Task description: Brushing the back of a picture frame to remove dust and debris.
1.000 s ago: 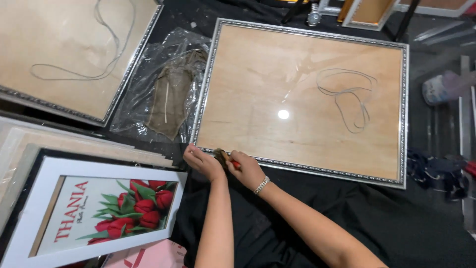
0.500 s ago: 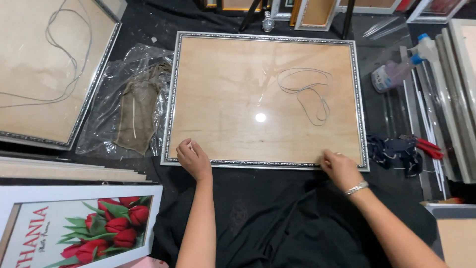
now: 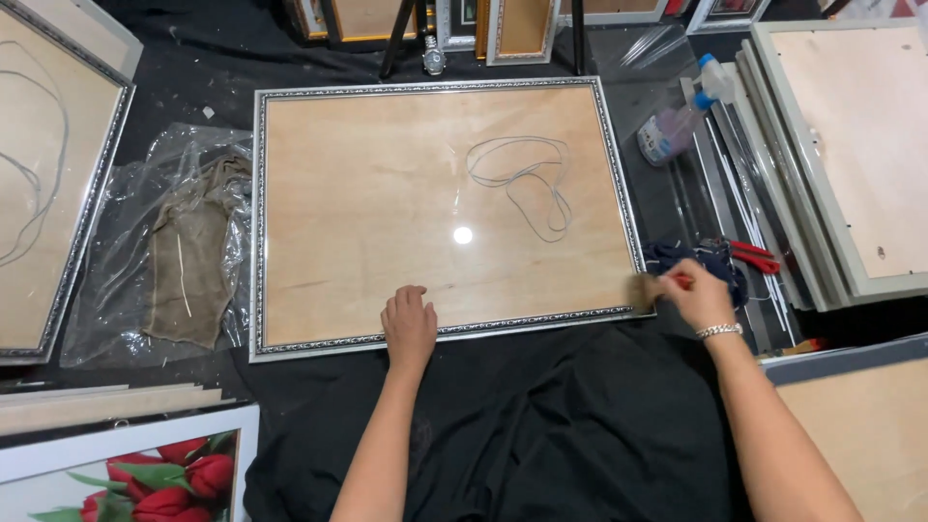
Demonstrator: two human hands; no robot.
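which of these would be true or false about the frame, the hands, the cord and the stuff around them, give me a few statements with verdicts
1. The left hand rests flat on the lower edge of the silver picture frame. True.
2. The right hand lies on the middle of the backing board. False: it is at the frame's lower right corner, pinching something small with a red part.
3. A loose looped cord lies on the backing board. True.
4. The spray bottle stands to the left of the frame. False: it lies to its right.
5. A brown cloth lies on clear plastic wrap left of the frame. True.
6. The tulip print sits inside the silver frame. False: it lies apart, at lower left.
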